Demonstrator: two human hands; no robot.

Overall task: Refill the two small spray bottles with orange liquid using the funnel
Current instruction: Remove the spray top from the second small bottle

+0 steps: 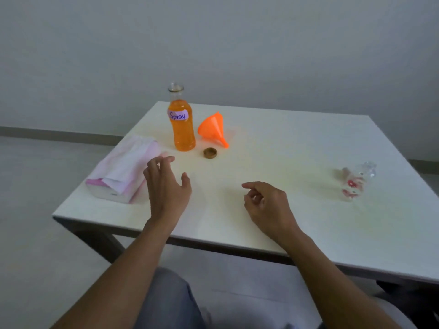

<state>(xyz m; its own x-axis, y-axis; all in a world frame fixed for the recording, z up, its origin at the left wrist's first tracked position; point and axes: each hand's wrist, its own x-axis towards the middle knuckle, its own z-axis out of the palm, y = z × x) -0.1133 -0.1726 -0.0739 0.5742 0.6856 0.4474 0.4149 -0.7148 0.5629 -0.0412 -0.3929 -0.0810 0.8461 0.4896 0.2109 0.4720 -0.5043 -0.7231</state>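
We hold nothing yet
Left grip (166,184) spread, right grip (266,205) loosely curled; knocking the uncapped orange bottle (181,125), upper centre, would spill it.

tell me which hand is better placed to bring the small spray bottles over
Right, probably. The right hand is empty, fingers loosely curled, and lies on the same side as the small spray bottles. The left hand is by the tissue pack, farther off.
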